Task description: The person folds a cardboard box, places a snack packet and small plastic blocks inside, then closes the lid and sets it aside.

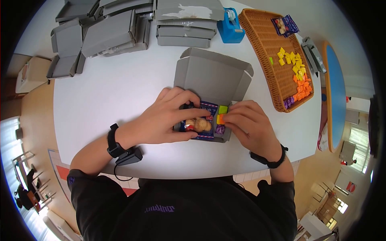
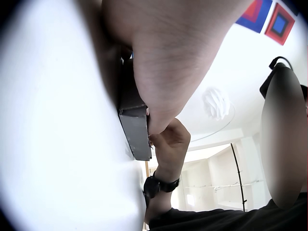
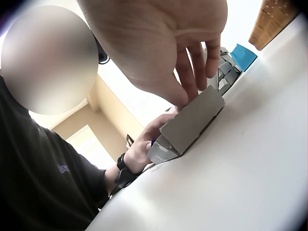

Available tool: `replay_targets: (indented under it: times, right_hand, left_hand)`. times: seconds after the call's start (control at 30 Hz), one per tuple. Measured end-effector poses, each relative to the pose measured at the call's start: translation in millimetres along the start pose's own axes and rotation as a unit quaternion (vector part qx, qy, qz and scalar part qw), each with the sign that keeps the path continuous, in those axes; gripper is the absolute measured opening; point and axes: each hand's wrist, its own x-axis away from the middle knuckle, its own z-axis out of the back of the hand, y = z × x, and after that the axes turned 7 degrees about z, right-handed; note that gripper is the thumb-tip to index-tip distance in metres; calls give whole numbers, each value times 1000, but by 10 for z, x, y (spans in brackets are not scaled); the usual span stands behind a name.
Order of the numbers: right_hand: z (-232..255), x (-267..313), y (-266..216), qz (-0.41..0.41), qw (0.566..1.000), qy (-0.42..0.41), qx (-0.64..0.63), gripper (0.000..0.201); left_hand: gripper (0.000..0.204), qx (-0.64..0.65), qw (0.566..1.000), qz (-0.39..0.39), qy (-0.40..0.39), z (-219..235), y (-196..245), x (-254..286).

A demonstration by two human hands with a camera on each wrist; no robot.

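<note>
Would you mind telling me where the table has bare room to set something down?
Bare table lies between the open box and the folded boxes, and before the basket. It is crowded at the back edge and around both hands: left hand, right hand.

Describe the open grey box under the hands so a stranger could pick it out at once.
Start at the white table, then find the long wicker basket on its right side. Just left of the basket, nearest the person, lies the open grey box under the left hand and right hand. Unlike the grey boxes stacked at the far edge, its lid is up and it holds snacks.
</note>
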Motion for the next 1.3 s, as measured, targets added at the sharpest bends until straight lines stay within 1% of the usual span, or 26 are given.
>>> replay_targets:
  times: [0.27,0.47,0.6,0.67,0.77,0.87,0.9,0.97,1.03,1.07,1.17,1.27,1.3]
  right_hand:
    - [10,33,-12,-1,1000,-17,-2,23]
    - [23,2,23,-2,1000,-5,-6,26]
    - [96,-22,-7,-26,998,14,-49,28]
    - [162,-9,52,-35,997,31,-62,29]
    - [222,81,220,-39,992,21,-118,29]
    - [292,141,300,-63,981,27,-181,26]
    - [302,161,343,-86,977,39,-190,27]
    - [288,209,416,-131,968,61,-207,30]
    - [209,177,395,-173,946,120,-248,43]
    - [177,152,380,-192,932,149,-268,50]
    - [198,98,315,-218,908,124,-335,72]
    - [195,122,304,-190,905,96,-368,78]
    - [193,118,284,-188,907,98,-365,75]
  left_hand:
    - [57,8,1000,-1,2,0,-2,0]
    - [56,5,1000,-4,5,-4,-7,-8]
    - [57,-1,1000,-2,5,-1,1,-6]
    - [57,-1,1000,4,0,8,17,0]
    - [57,0,1000,9,-16,28,39,-18]
    - [56,0,1000,10,-21,36,37,-20]
    - [56,0,1000,12,-23,33,33,-20]
    - [56,1,999,20,-25,35,52,-20]
    - [56,4,999,32,-26,32,79,-17]
    - [55,9,999,35,-10,20,93,-14]
    - [54,27,998,47,35,-53,143,-5]
    - [52,35,996,56,59,-97,178,4]
    - [52,29,996,52,60,-96,180,8]
